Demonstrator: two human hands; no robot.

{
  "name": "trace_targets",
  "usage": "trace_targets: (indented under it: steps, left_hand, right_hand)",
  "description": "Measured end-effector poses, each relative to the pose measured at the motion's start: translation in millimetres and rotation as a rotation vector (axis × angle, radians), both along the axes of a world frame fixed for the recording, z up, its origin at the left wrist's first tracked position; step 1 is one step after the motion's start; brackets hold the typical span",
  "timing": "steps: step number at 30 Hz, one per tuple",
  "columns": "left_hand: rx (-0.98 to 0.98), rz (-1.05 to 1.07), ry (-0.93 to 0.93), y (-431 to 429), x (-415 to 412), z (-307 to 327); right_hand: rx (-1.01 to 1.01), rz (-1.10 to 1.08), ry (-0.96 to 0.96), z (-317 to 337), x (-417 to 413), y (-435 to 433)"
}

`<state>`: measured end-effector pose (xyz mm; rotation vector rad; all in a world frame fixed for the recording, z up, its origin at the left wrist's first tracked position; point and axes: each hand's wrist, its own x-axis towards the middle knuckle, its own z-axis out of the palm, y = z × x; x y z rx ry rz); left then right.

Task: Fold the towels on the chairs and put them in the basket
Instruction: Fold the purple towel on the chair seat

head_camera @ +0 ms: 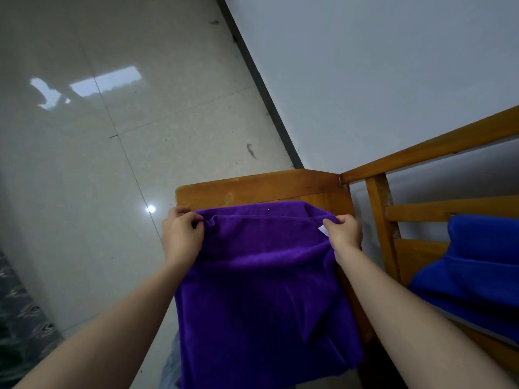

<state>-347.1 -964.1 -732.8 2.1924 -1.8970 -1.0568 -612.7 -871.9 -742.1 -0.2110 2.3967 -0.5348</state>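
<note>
Purple towel (261, 276) is hanging in front of the wooden chair (252, 186), you're pinching its top corners with left hand (182, 234) and right hand (344, 231); blue towel (474, 273) is sitting on the next chair (421, 217)

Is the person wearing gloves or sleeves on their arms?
No. The left hand and right hand wear no gloves. No sleeves show anywhere up to the picture's edge, and no watch, bracelet or ring is visible.

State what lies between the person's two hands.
In the head view, the top edge of the purple towel spans from the left hand to the right hand.
</note>
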Motion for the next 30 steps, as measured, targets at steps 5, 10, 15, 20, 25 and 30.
trace_targets:
  steps: [5,10,15,20,25,30]
  left_hand:
    - [0.076,-0.204,-0.104,-9.7,11.5,2.4]
    - [0.094,0.013,0.229,-7.7,24.9,23.0]
    - [0.037,0.189,0.501,-9.8,54.2,70.2]
    - [-0.017,0.216,0.783,-19.2,92.4,144.7]
    - [-0.134,0.137,0.865,-25.0,120.5,202.7]
    - [-0.251,0.179,1.023,-39.8,144.3,236.9]
  right_hand:
    - [-0.103,-0.05,-0.027,7.2,-1.5,8.8]
    - [-0.256,-0.112,-0.05,29.9,-3.5,7.7]
    - [-0.417,-0.24,-0.167,86.8,-7.6,-4.2]
    - [-0.693,-0.169,-0.384,163.5,-20.9,-15.8]
    - [-0.86,-0.064,-0.474,215.4,-8.2,-29.4]
    - [-0.997,-0.032,-0.439,253.8,8.0,-53.3]
